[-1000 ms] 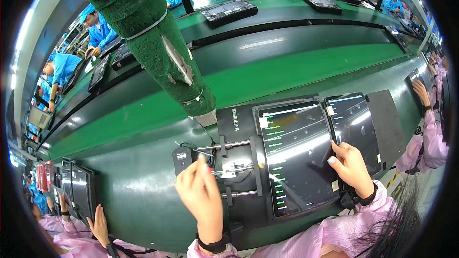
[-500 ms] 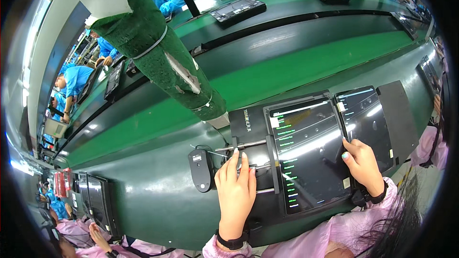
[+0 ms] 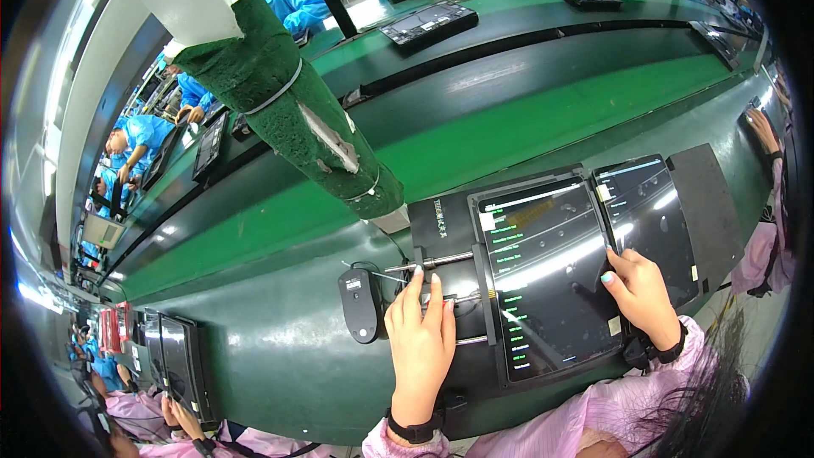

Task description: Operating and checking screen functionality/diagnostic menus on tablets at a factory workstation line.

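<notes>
A tablet (image 3: 551,288) with a lit dark screen and rows of green text lies in a black test fixture (image 3: 441,219). My left hand (image 3: 421,339) rests over the fixture's metal rods (image 3: 441,261), left of the tablet. Its fingers are stretched out; something small and red shows by the thumb, mostly hidden. My right hand (image 3: 644,298) is at the tablet's right edge. Its index fingertip touches that edge and the thumb is apart from it over the screen; the other fingers are partly hidden. Beside it lies a second dark-screened device (image 3: 646,212).
A black mouse (image 3: 362,304) lies upside down left of my left hand. A green-wrapped post (image 3: 297,119) rises behind. Black devices (image 3: 428,24) stand on the far green line. More dark panels (image 3: 178,365) lie at left, near a neighbour's hands (image 3: 182,416). Another person's hand (image 3: 763,129) is at right.
My hands and the tablet stay in nearly the same place; the view has shifted slightly. The neighbours' hands at left and right have moved onto the devices there.
</notes>
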The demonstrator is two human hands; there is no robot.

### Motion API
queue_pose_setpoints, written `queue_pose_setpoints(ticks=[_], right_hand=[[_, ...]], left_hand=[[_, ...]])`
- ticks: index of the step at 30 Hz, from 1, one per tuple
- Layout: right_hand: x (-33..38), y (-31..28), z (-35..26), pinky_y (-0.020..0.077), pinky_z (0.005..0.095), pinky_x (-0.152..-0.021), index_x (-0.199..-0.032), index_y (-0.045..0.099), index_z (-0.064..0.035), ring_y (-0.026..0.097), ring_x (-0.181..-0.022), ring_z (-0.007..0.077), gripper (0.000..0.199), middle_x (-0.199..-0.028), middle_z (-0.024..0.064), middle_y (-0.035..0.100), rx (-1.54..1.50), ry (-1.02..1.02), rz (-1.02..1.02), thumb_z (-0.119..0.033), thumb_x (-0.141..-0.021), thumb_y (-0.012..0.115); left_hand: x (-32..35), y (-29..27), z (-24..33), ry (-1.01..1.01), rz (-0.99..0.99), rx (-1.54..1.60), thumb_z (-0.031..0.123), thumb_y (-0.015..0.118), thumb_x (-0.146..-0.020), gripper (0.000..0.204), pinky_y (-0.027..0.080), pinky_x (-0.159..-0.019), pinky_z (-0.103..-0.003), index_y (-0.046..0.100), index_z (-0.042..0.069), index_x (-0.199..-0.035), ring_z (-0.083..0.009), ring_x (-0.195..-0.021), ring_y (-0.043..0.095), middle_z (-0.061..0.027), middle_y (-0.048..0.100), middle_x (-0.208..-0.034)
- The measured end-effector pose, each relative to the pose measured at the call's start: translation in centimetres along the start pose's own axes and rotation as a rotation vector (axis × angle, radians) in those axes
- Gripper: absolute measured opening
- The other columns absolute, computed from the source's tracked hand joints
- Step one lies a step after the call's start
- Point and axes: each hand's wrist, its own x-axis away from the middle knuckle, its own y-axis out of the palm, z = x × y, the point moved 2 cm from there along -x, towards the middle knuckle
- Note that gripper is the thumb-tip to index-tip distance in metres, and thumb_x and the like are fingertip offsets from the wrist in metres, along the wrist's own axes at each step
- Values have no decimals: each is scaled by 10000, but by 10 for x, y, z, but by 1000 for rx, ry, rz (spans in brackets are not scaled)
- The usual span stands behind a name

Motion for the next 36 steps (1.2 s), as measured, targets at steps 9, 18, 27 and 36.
queue_pose_setpoints(ticks=[9,18,27,36], right_hand=[[0,2,2,427,347,-571,-1042,590,96,536,-580,271,461,-677,140,513,9,48,-12,-311,-827,574],[-26,-46,-30,465,381,-525,-1089,561,-40,600,-569,307,367,-635,132,592,87,-40,-266,-299,-832,603],[-73,37,-73,400,331,-370,-1193,544,-61,512,-375,220,405,-448,67,497,353,-837,-382,-236,-829,560],[-85,39,-75,381,328,-360,-1259,522,-101,492,-356,205,501,-434,57,481,370,-829,-466,-234,-779,578]], left_hand=[[-3,-2,2,29,93,-60,49,646,-742,330,364,-926,-401,632,38,-1071,-336,-1104,472,-179,476,-1271],[3,-26,-16,-210,359,-67,65,678,-705,309,352,-905,-409,665,35,-1013,-294,-1074,468,-116,505,-1255],[4,-30,-11,-237,337,-69,83,635,-789,196,343,-915,-382,686,10,-964,-271,-1079,470,-119,519,-1243],[3,-30,-9,-212,319,-57,58,607,-806,189,362,-895,-384,674,-24,-962,-285,-1057,476,-116,541,-1203]])
